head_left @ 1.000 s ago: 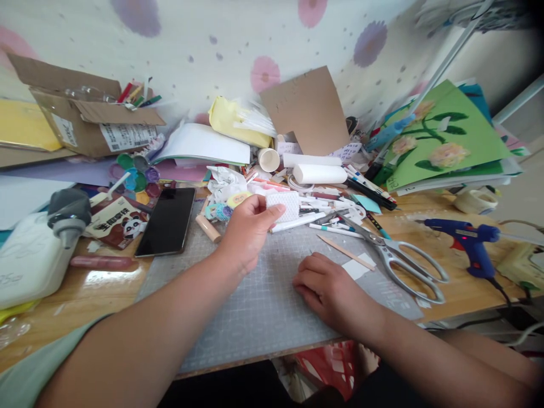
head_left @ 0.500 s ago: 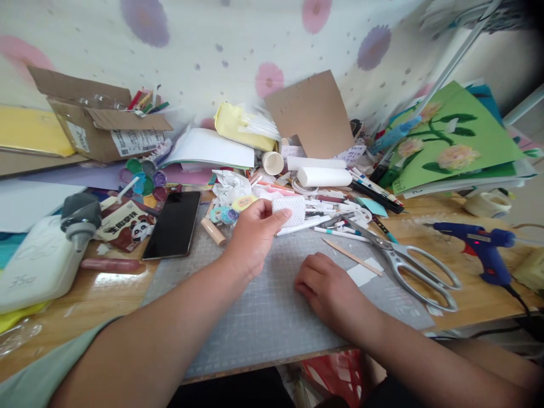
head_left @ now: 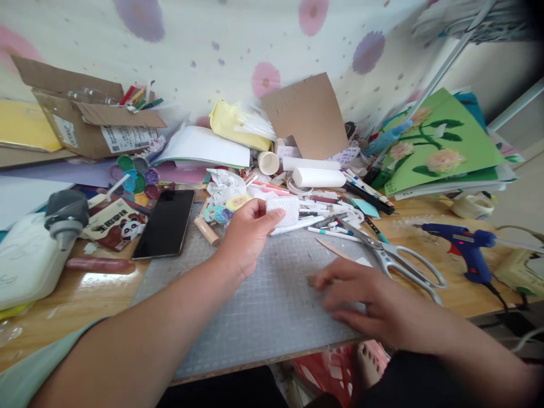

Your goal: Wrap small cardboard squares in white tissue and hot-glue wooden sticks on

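My left hand [head_left: 250,231] pinches a small white square pad with a dimpled surface [head_left: 289,208] between thumb and fingers, above the grey cutting mat [head_left: 238,317]. Over the mat's right side is my right hand [head_left: 361,297], its fingers apart and partly blurred, with nothing seen in them. Just beyond it lies a pointed wooden stick [head_left: 334,247], partly covered by the hand. Large metal scissors [head_left: 410,266] rest to the right of that hand. A short wooden cylinder [head_left: 207,231] lies left of the pad.
A blue glue gun [head_left: 463,241] stands at the right, its cord running off the table edge. Left of the mat are a black phone [head_left: 165,224] and a white bottle with a grey cap [head_left: 29,266]. Pens, paper rolls and a cardboard piece [head_left: 306,116] crowd the back.
My right hand has lifted, moved right and spread its fingers from a curled pose. My left hand keeps hold of the pad. The whole view has shifted slightly.
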`<state>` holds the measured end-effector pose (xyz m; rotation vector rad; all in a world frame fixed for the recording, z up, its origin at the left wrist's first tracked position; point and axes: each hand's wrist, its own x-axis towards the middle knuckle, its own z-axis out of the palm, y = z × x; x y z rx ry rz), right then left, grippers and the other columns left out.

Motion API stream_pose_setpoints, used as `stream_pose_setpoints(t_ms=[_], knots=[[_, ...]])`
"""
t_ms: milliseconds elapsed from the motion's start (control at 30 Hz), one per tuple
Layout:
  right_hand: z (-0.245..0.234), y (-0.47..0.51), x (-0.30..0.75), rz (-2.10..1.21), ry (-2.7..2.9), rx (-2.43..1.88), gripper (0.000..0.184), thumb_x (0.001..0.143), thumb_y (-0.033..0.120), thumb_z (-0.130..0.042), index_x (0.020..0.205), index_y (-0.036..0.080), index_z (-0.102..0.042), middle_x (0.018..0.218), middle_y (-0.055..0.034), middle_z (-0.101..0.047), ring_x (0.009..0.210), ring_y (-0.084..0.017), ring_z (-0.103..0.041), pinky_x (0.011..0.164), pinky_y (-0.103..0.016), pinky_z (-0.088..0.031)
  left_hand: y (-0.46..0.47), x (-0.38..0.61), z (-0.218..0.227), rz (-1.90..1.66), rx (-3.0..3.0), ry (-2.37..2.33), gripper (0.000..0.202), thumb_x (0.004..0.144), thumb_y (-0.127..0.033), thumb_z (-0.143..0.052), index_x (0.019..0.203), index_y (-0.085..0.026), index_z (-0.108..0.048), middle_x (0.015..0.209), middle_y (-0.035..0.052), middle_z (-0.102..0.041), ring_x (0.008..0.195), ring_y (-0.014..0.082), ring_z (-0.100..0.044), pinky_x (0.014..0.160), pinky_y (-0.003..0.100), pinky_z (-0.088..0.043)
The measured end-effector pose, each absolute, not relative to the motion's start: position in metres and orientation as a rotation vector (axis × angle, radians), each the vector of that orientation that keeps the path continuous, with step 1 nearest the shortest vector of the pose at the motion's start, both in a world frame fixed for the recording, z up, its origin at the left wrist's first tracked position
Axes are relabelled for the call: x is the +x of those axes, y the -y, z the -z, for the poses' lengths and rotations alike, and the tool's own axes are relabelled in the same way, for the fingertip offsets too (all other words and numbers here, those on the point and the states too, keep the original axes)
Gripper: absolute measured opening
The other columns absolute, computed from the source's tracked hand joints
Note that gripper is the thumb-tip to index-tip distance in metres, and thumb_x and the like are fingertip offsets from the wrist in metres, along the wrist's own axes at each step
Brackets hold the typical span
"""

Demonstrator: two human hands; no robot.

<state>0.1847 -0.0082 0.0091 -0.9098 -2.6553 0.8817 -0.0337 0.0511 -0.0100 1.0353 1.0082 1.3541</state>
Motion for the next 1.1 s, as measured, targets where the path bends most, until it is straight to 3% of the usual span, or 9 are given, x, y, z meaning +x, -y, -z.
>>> stream_pose_setpoints(t_ms=[100,167,300,367,533,700,833,967,1100], knots=[[0.007,0.014,0.177,-0.543,2.733,-1.012,0.047,0.087,0.028,-0.059,0.132,0.018,-0.049,0.139,-0.0149,-0.048,0.132,-0.029,-0.037,0.105,-0.049,-0.035,-0.050,-0.032,0.009,-1.345,1.033,-1.011,0.017,0.067,-0.028,-0.072,0.071,-0.018,-0.059,0.077,0.0010,-0.065,0.070,0.0144,-0.058,0.063,0.027,-0.042],[0.009,0.022,0.171,-0.525,2.794,-0.993,0.061,0.085,0.037,-0.060,0.139,0.016,-0.040,0.143,-0.0161,-0.043,0.136,-0.030,-0.031,0.109,-0.053,-0.028,-0.050,-0.032,0.008,-1.347,1.031,-1.012,0.017,0.066,-0.028,-0.072,0.071,-0.018,-0.059,0.077,0.0003,-0.064,0.069,0.0139,-0.058,0.063,0.027,-0.042],[-0.008,0.042,0.171,-0.787,2.769,-0.775,0.030,0.085,0.036,-0.061,0.110,0.020,-0.064,0.102,-0.0094,-0.071,0.108,-0.025,-0.060,0.108,-0.046,-0.032,-0.050,-0.032,0.007,-1.346,1.027,-1.019,0.016,0.068,-0.027,-0.071,0.070,-0.018,-0.058,0.075,-0.0003,-0.063,0.068,0.0129,-0.057,0.063,0.026,-0.042],[-0.013,0.047,0.175,-0.830,2.717,-0.751,0.015,0.088,0.030,-0.057,0.095,0.020,-0.067,0.084,-0.0062,-0.073,0.088,-0.021,-0.066,0.102,-0.042,-0.040,-0.050,-0.032,0.007,-1.343,1.024,-1.025,0.015,0.069,-0.027,-0.071,0.069,-0.018,-0.059,0.074,-0.0005,-0.062,0.067,0.0125,-0.056,0.063,0.026,-0.042],[-0.001,0.052,0.176,-0.490,2.711,-0.873,0.060,0.082,0.047,-0.062,0.131,0.013,-0.050,0.138,-0.0214,-0.047,0.127,-0.036,-0.043,0.104,-0.055,-0.035,-0.049,-0.030,0.006,-1.328,1.018,-1.033,0.016,0.067,-0.027,-0.072,0.068,-0.018,-0.059,0.072,-0.0013,-0.062,0.068,0.0128,-0.056,0.064,0.026,-0.042],[-0.001,0.064,0.170,-0.741,2.747,-0.572,0.022,0.095,0.024,-0.045,0.108,0.021,-0.063,0.096,-0.0064,-0.074,0.091,-0.017,-0.067,0.090,-0.030,-0.050,-0.049,-0.028,0.005,-1.302,1.018,-1.033,0.016,0.067,-0.026,-0.073,0.070,-0.018,-0.059,0.073,-0.0013,-0.062,0.070,0.0136,-0.057,0.065,0.026,-0.042],[0.013,0.068,0.178,-0.480,2.661,-0.670,0.025,0.097,0.025,-0.041,0.104,0.018,-0.063,0.113,-0.0112,-0.069,0.107,-0.024,-0.062,0.092,-0.037,-0.049,-0.046,-0.028,0.008,-1.178,1.083,-1.002,0.016,0.070,-0.028,-0.071,0.077,-0.018,-0.061,0.074,-0.0014,-0.062,0.072,0.0145,-0.057,0.068,0.027,-0.041],[0.019,0.062,0.190,-0.649,2.590,-0.616,0.021,0.098,0.022,-0.040,0.105,0.025,-0.060,0.092,0.0008,-0.075,0.083,-0.011,-0.069,0.100,-0.028,-0.042,-0.042,-0.029,0.010,-1.021,1.170,-0.993,0.016,0.073,-0.029,-0.069,0.080,-0.018,-0.060,0.073,-0.0018,-0.060,0.072,0.0148,-0.055,0.068,0.027,-0.040],[0.004,0.059,0.200,-0.444,2.417,-0.828,0.014,0.092,0.019,-0.051,0.098,0.023,-0.063,0.073,-0.0006,-0.072,0.069,-0.015,-0.067,0.095,-0.032,-0.045,-0.037,-0.028,0.008,-0.920,1.332,-1.063,0.017,0.074,-0.032,-0.067,0.076,-0.019,-0.057,0.071,-0.0035,-0.056,0.067,0.0143,-0.050,0.062,0.025,-0.036]])
